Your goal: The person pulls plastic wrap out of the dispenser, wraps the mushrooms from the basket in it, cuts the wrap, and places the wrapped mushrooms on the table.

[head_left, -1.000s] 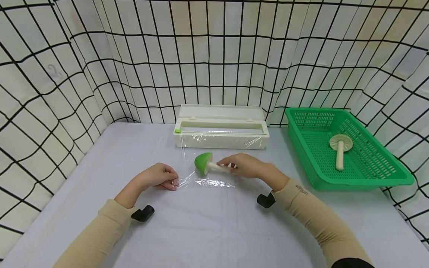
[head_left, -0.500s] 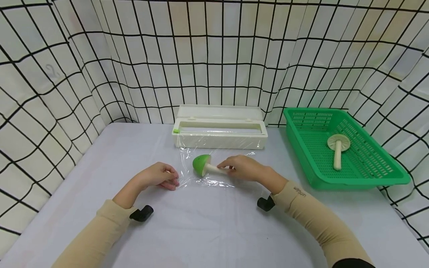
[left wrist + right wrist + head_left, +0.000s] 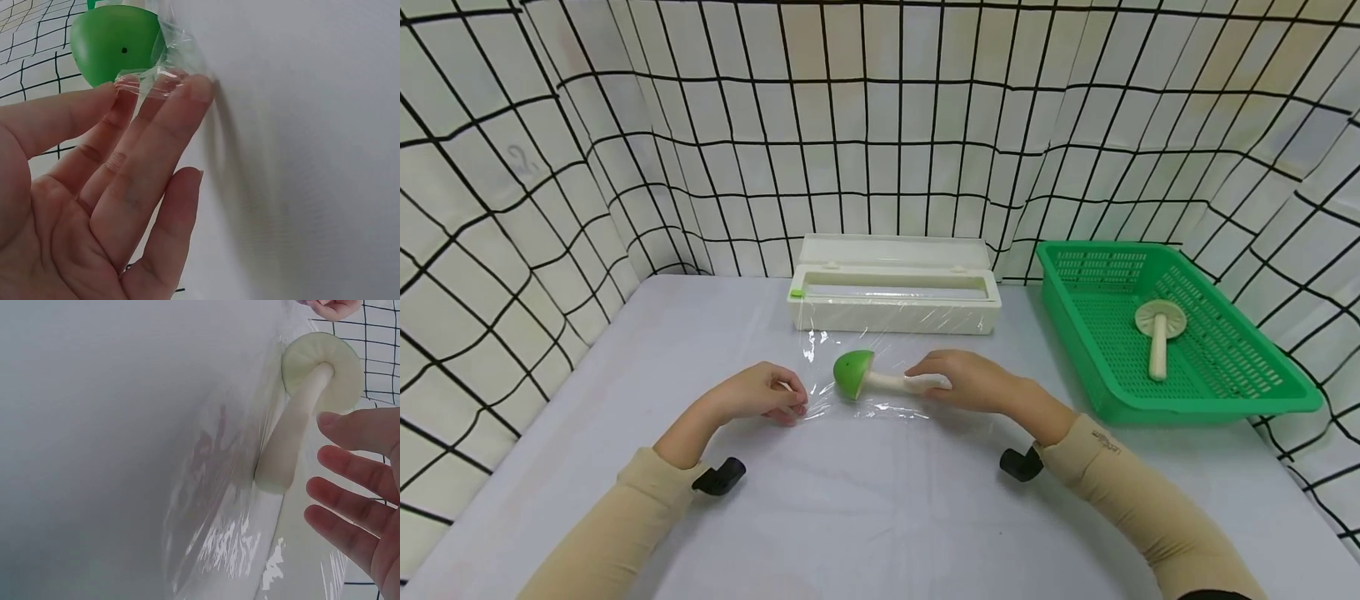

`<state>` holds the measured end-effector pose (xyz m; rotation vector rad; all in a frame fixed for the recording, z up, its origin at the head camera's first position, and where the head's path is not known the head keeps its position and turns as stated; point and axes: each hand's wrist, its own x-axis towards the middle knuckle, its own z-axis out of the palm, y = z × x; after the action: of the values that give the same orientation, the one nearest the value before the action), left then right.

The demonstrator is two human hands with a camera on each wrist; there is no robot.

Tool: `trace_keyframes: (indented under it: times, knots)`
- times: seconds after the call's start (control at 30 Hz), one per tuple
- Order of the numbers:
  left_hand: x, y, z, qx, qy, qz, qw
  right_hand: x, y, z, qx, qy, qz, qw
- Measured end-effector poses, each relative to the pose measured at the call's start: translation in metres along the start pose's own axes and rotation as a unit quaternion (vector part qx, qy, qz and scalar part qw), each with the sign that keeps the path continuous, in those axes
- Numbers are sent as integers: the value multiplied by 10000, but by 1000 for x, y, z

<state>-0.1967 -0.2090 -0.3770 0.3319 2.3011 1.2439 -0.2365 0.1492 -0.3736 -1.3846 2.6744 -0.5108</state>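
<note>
A toy mushroom with a green cap [image 3: 852, 374] and a pale stem [image 3: 287, 440] lies on its side on clear plastic wrap [image 3: 880, 409]. My left hand [image 3: 760, 395] is to the left of the cap. Its thumb and fingertips pinch a crumpled edge of the wrap, as the left wrist view shows. My right hand [image 3: 973, 382] is by the end of the stem. In the right wrist view its fingers are spread apart and hold nothing. The wrap runs back to a white dispenser box [image 3: 895, 317], whose lid is up.
At the right stands a green basket [image 3: 1210, 407] with another pale mushroom [image 3: 1159, 342] lying in it. A black wire grid [image 3: 880, 142] with white sheeting behind it surrounds the back and sides of the white table [image 3: 850, 517].
My right hand has let go of the mushroom's stem and drawn back a little to the right. The mushroom now rests on the wrap. The left hand has shifted slightly right.
</note>
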Motion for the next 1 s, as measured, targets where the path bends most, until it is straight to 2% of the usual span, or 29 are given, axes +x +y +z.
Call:
trace_keyframes:
  times: [0.13,0.27,0.43,0.63,0.8,1.0]
  knots:
    - [-1,3,-1,252,-32,130,9996,-15,6,-4,181,16,141,9997]
    - [-2,5,-1,371,-1,94,9993,-30,13,-7,518,-293,439,9973]
    - [-5,5,0,407,-43,233,9989,-48,16,-10,867,-580,833,9910]
    - [-4,2,0,448,-4,330,9985,-59,19,-3,746,-880,1085,9874]
    - [-4,1,0,595,-24,353,9976,-63,20,-1,576,-951,1021,9885]
    - [-6,1,-2,676,-207,526,9961,-67,18,0,657,-1139,680,9890]
